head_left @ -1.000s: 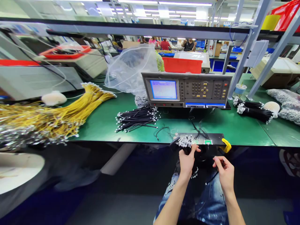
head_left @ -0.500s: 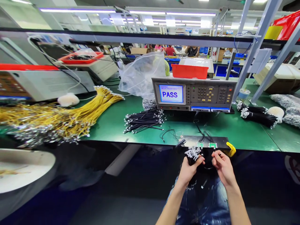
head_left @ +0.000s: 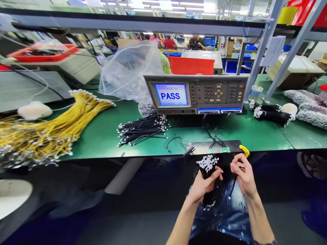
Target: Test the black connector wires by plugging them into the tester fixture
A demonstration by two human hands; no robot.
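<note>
My left hand (head_left: 203, 185) is wrapped round an upright bundle of black cables (head_left: 208, 164) with white connectors at both ends, held over my lap. Beside it, my right hand (head_left: 242, 175) pinches a single black cable (head_left: 233, 188), whose white lower end hangs down toward my jeans. Just beyond the hands, at the bench edge, lies a black fixture plate (head_left: 196, 147) with two small green circuit boards (head_left: 225, 150) wired to the tester (head_left: 196, 95). The tester's screen (head_left: 170, 95) reads PASS. A yellow handle (head_left: 244, 150) sticks up at the plate's right end.
Loose black cables (head_left: 143, 129) lie on the green bench (head_left: 102, 136) left of the tester. Yellow cables (head_left: 51, 131) are heaped further left. Tied black bundles (head_left: 273, 115) and a bag of white parts (head_left: 306, 105) are at the right. A metal shelf beam (head_left: 143, 27) crosses above.
The view has shifted right and down slightly. The cable in my right hand now hangs plainly below it, and my two hands are a little further apart. The screen still reads PASS.
</note>
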